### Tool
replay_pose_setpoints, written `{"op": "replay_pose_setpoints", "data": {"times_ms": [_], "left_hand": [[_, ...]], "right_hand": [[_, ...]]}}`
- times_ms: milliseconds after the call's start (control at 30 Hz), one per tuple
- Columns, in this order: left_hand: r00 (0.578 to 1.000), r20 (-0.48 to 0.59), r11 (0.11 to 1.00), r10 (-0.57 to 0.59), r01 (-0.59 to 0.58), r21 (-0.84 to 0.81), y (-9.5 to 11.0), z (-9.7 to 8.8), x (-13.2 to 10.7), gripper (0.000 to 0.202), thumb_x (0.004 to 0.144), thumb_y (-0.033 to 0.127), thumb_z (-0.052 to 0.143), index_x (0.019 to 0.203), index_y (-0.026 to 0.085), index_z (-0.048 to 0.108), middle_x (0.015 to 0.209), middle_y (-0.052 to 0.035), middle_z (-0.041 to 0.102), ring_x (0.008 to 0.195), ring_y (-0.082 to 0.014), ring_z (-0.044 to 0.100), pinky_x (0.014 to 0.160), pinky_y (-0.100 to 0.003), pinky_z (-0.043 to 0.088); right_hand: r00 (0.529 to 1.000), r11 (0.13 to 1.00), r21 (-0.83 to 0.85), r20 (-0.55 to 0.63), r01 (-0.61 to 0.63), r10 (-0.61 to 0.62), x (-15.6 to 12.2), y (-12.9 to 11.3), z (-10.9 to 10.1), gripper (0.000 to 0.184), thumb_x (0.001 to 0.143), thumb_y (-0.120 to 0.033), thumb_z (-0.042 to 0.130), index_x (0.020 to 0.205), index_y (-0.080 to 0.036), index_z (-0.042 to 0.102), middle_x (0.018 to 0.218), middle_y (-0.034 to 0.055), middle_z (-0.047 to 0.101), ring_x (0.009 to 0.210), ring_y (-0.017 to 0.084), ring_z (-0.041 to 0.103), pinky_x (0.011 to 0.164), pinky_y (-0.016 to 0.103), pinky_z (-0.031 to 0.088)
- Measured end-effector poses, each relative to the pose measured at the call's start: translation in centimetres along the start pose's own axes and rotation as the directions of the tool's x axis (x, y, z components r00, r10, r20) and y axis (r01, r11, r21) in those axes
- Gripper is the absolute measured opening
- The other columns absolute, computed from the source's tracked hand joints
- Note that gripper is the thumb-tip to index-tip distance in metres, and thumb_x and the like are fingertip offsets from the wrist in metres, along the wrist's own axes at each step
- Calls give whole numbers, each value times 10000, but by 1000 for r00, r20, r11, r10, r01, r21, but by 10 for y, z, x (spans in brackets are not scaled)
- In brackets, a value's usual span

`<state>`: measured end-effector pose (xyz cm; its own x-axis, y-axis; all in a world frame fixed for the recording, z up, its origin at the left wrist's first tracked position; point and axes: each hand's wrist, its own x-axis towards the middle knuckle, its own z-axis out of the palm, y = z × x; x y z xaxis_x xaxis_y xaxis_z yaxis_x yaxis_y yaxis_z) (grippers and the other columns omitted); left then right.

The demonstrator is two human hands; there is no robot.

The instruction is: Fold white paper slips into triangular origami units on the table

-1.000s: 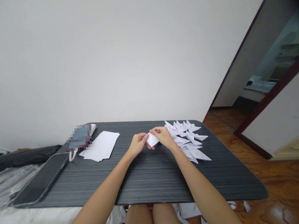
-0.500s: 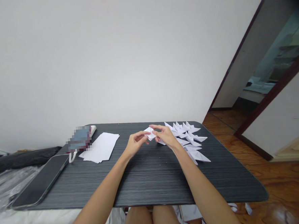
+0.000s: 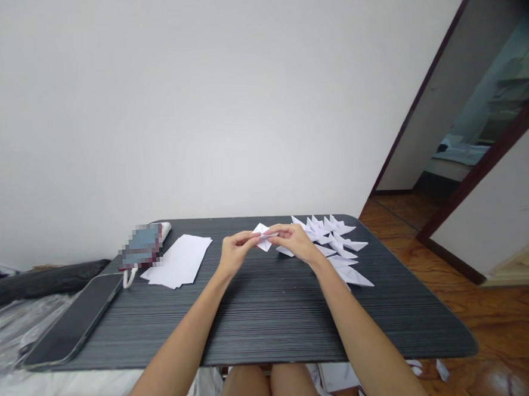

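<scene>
A small diamond-shaped piece of folded white paper (image 3: 263, 243) is held above the dark table, between my two hands. My left hand (image 3: 237, 251) pinches its left corner with thumb and fingers. On the opposite corner, my right hand (image 3: 294, 240) has the same kind of pinch. Just right of and behind my right hand lie several folded white paper boats (image 3: 339, 250), set close together, some partly covered by that hand. A loose stack of white paper sheets (image 3: 179, 262) lies flat to the left of my left hand.
The dark striped table (image 3: 272, 317) stands against a white wall. At its left edge lie a large phone (image 3: 77, 320) and a blurred item (image 3: 139, 247) with a white cable loop (image 3: 129, 278). Paper scraps (image 3: 442, 369) lie on the wooden floor at the right.
Both hands have shifted their hold to the side corners of the folded paper, which now shows as a fuller, flatter diamond. The boats and sheets stay where they were.
</scene>
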<state>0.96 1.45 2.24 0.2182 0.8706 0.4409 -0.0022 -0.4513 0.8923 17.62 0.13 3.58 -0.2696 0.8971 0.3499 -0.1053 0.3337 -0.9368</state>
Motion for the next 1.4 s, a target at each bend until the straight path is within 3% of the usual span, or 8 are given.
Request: {"op": "replay_pose_setpoints", "data": {"times_ms": [133, 233, 500, 667, 800, 1033, 1233, 1400], "left_hand": [[999, -13, 999, -44, 44, -31, -2, 1, 0, 258, 620, 280, 639, 839, 147, 666, 813, -57, 670, 740, -184, 612, 708, -296, 488], [998, -17, 996, -67, 66, -55, -4, 0, -1, 278, 628, 282, 633, 860, 131, 658, 780, -66, 674, 652, -175, 625, 689, -305, 500], [999, -31, 999, 20, -21, -40, -4, 1, -2, 175, 631, 282, 629, 732, 145, 672, 692, -38, 670, 614, -164, 621, 624, -278, 517], [1000, -28, 998, 5, -7, -68, -7, 3, -2, 179, 652, 288, 609, 726, 133, 659, 692, -38, 664, 608, -155, 617, 618, -272, 519], [997, -70, 993, -32, 24, -119, -9, 6, -1, 220, 637, 301, 620, 746, 113, 653, 732, -58, 668, 625, -164, 620, 634, -288, 521], [994, -26, 981, -105, 99, -167, -5, 5, -2, 505, 631, 306, 631, 1086, 108, 536, 791, -69, 673, 698, -180, 623, 691, -323, 508], [982, -42, 972, -184, 175, -159, -12, 7, 1, 341, 593, 327, 657, 831, 82, 648, 788, -100, 671, 702, -210, 625, 639, -304, 513], [984, -38, 970, -173, 164, -178, -14, 6, 2, 315, 599, 304, 658, 828, 89, 644, 776, -88, 672, 721, -207, 625, 649, -297, 512]], "right_hand": [[984, 997, -79, -173, 18, -32, 2, 4, -1, 155, 578, -243, 657, 708, -160, 667, 767, 45, 640, 699, 150, 573, 586, 252, 446], [974, 995, -102, -227, 2, -26, 2, 6, -3, 155, 570, -256, 666, 684, -152, 659, 684, 43, 642, 602, 137, 563, 523, 245, 431], [994, 995, -93, -97, 41, -50, 2, 7, -1, 144, 599, -252, 648, 718, -170, 656, 766, 28, 637, 698, 140, 563, 623, 252, 436], [990, 995, -79, -118, 67, -76, 3, 9, 0, 127, 636, -283, 618, 664, -163, 646, 818, 40, 636, 765, 158, 563, 696, 274, 429], [976, 998, -6, -212, 56, -56, 5, 14, 3, 150, 626, -287, 629, 583, -146, 604, 861, 55, 635, 794, 166, 568, 736, 294, 426], [961, 990, 137, -275, 26, 13, 6, 14, 8, 246, 565, -277, 673, 536, -147, 465, 903, 68, 623, 817, 174, 576, 753, 339, 438], [957, 993, 112, -289, 29, 5, 6, 14, 9, 245, 541, -267, 685, 544, -150, 470, 804, 39, 620, 735, 145, 570, 698, 301, 443], [966, 999, 39, -255, -23, 32, 6, 16, 6, 191, 554, -281, 676, 682, -148, 625, 788, 45, 627, 741, 158, 568, 718, 307, 431]]}}
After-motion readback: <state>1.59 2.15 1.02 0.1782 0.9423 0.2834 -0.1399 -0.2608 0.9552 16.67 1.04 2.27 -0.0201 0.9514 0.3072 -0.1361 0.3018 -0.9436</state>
